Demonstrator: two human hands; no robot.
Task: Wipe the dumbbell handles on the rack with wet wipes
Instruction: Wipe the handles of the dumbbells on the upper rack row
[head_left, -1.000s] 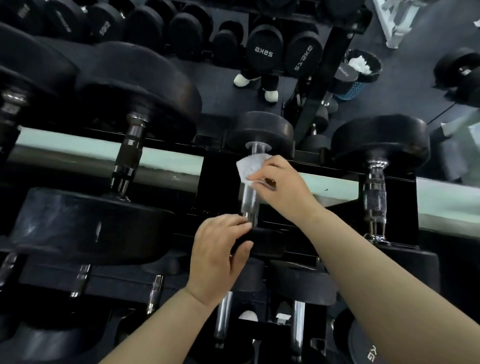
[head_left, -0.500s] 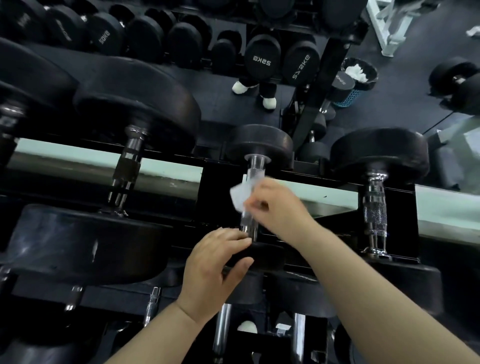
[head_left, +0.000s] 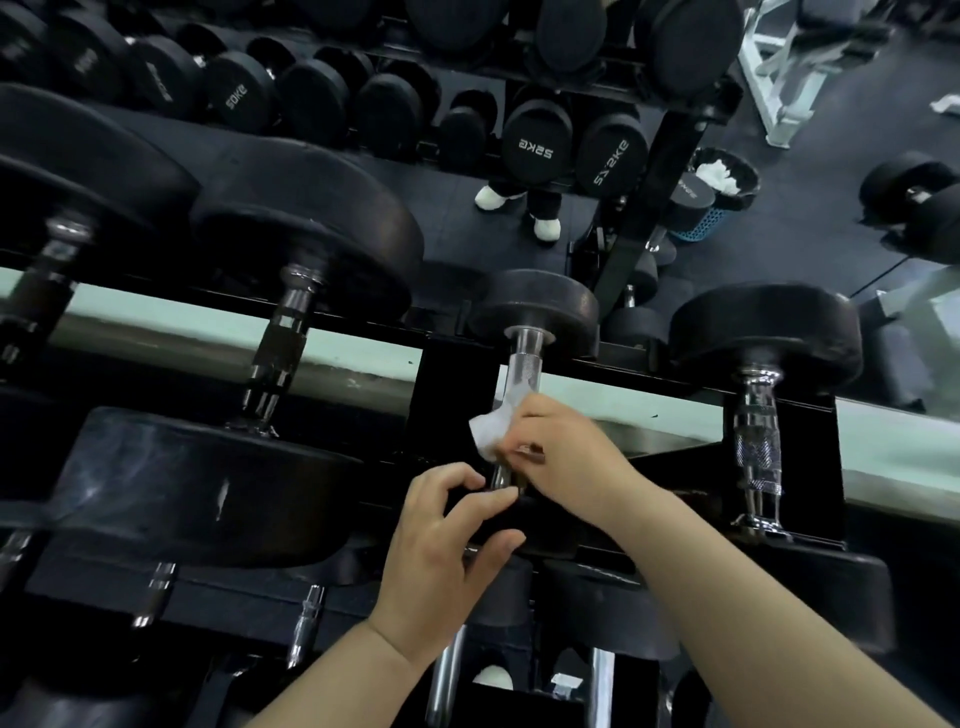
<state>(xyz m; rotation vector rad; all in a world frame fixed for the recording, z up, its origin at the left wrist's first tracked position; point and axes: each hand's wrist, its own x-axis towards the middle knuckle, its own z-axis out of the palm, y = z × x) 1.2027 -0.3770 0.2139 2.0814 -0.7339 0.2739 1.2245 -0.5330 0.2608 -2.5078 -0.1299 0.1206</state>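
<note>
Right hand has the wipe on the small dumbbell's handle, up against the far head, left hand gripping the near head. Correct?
No: the head view shows the wipe in the right hand low on the handle, close to the near head, bare chrome above it. The left hand does grip the near head.

Blue mesh bin (head_left: 698, 228) holding white tissues (head_left: 721, 175), white metal frame (head_left: 768, 73) beyond
</note>
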